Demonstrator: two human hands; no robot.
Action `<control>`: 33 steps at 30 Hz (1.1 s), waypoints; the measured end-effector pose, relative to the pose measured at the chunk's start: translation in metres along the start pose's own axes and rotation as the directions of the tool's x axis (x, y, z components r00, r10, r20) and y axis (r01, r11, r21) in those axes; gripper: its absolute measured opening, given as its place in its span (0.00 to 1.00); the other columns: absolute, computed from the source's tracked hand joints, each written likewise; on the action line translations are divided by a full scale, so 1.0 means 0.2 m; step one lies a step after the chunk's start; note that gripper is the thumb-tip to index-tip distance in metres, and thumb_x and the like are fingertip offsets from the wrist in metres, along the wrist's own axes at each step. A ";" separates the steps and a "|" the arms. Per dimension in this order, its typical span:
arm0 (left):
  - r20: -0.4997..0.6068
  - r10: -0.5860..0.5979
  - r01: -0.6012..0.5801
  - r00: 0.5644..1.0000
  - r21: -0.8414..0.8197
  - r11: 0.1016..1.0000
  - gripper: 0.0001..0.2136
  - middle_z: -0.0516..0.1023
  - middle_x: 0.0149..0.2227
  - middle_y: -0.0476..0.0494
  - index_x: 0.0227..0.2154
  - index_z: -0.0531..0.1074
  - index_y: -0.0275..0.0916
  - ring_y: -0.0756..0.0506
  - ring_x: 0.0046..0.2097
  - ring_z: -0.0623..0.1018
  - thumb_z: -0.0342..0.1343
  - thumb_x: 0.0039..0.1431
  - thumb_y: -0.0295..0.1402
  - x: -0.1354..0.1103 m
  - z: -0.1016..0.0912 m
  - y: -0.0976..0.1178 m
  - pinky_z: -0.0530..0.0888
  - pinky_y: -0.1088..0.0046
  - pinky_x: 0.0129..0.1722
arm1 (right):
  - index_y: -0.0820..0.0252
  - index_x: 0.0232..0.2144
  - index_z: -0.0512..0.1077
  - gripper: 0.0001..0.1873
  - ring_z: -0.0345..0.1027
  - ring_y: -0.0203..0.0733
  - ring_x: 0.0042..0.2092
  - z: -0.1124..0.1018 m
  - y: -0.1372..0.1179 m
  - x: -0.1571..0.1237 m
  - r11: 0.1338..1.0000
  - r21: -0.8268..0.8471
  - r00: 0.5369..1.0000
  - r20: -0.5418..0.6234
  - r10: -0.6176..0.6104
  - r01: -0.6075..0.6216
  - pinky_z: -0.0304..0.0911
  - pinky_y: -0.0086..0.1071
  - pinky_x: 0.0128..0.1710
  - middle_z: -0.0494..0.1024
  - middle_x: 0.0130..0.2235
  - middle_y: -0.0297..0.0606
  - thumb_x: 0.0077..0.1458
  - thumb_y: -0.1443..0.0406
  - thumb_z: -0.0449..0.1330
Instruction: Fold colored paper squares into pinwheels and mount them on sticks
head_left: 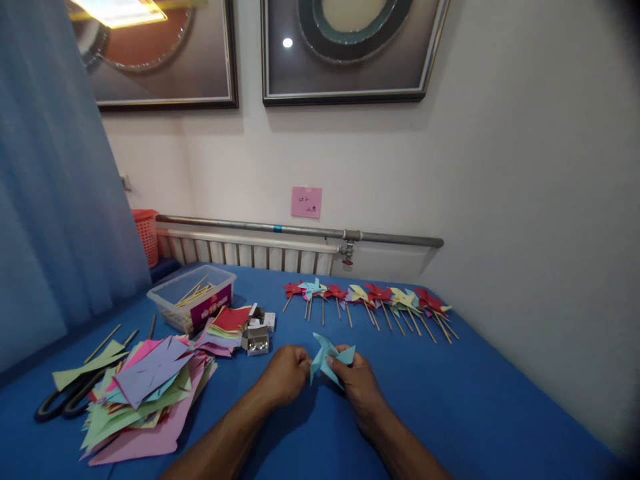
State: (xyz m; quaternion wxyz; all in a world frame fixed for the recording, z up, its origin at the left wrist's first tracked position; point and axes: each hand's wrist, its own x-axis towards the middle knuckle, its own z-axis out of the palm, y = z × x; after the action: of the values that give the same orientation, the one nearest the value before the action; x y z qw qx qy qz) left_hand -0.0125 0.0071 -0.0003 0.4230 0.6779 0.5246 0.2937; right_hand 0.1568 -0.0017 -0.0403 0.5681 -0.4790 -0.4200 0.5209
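Note:
Both my hands meet low in the middle of the view, over a blue table. My right hand pinches a light blue paper pinwheel with its folded vanes sticking up. My left hand is closed in a fist right beside the pinwheel's left edge; what its fingertips hold is too small to make out. A row of several finished pinwheels on wooden sticks lies farther back on the table.
A heap of cut coloured paper lies at the left, with black scissors beside it. Behind stand a clear plastic box of sticks, a stack of paper squares and a small box of metal pins. A radiator runs along the wall.

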 end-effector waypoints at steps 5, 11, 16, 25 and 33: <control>0.017 -0.014 0.015 1.000 -0.035 0.999 0.07 0.67 0.19 0.52 0.21 0.67 0.38 0.52 0.23 0.63 0.50 0.53 0.30 0.00 0.00 -0.01 0.58 0.75 0.24 | 0.60 0.33 0.73 0.25 0.60 0.35 0.25 0.00 0.01 0.00 1.000 0.006 1.000 -0.026 0.010 -0.009 0.56 0.29 0.27 0.72 0.23 0.29 0.37 0.52 0.74; 0.023 -0.002 0.004 1.000 -0.055 0.998 0.07 0.66 0.19 0.53 0.21 0.66 0.38 0.52 0.22 0.63 0.50 0.53 0.31 0.01 0.01 -0.03 0.57 0.75 0.24 | 0.59 0.32 0.73 0.23 0.61 0.35 0.25 0.00 -0.01 0.00 1.000 0.022 1.000 0.012 -0.008 0.008 0.57 0.29 0.27 0.72 0.22 0.28 0.39 0.52 0.74; 0.032 -0.012 0.015 0.999 -0.093 0.996 0.07 0.66 0.19 0.53 0.21 0.66 0.39 0.52 0.22 0.63 0.50 0.53 0.34 0.02 0.01 -0.04 0.57 0.75 0.24 | 0.59 0.32 0.73 0.23 0.60 0.35 0.24 0.00 -0.01 0.00 1.000 0.025 1.000 -0.003 -0.007 0.007 0.55 0.28 0.26 0.71 0.22 0.28 0.39 0.52 0.74; 0.069 -0.023 0.031 0.997 -0.113 0.993 0.06 0.67 0.18 0.53 0.21 0.67 0.38 0.52 0.22 0.63 0.50 0.50 0.32 0.02 0.00 -0.03 0.56 0.74 0.24 | 0.59 0.32 0.72 0.22 0.58 0.34 0.24 0.00 -0.02 -0.02 1.000 0.021 1.000 0.017 -0.009 0.009 0.54 0.28 0.26 0.69 0.22 0.27 0.41 0.53 0.73; 0.065 -0.038 0.045 0.997 -0.114 0.992 0.06 0.66 0.18 0.53 0.22 0.67 0.38 0.52 0.22 0.63 0.50 0.51 0.33 0.02 0.01 -0.03 0.56 0.74 0.24 | 0.59 0.33 0.71 0.23 0.58 0.35 0.25 0.00 -0.01 -0.01 1.000 -0.014 1.000 0.006 -0.010 0.010 0.54 0.29 0.26 0.69 0.22 0.27 0.40 0.51 0.72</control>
State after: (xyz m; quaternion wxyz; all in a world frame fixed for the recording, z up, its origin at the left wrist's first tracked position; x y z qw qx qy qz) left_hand -0.0126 0.0104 -0.0067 0.4838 0.6501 0.5072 0.2934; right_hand 0.1577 -0.0029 -0.0390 0.5663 -0.4792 -0.4277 0.5164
